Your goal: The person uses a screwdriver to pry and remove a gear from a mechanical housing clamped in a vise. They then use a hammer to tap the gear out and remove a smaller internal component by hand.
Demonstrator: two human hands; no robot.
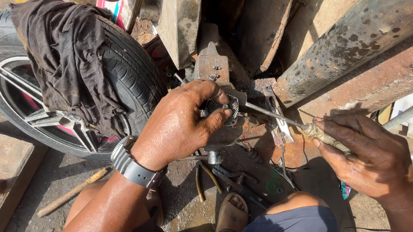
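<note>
My left hand (182, 120) grips a small round toothed metal part (221, 108) on a greasy metal block at the centre. My right hand (368, 152) holds the worn handle of a screwdriver (284, 120). Its thin shaft runs left and its tip meets the edge of the round part. A grey watch sits on my left wrist.
A car tyre on an alloy wheel (59, 82) lies at the left with a dark rag (71, 54) draped over it. Rusty metal beams (364, 50) slant across the upper right. My knees and a sandalled foot (230, 216) are below, with a wooden stick (73, 192) on the oily ground.
</note>
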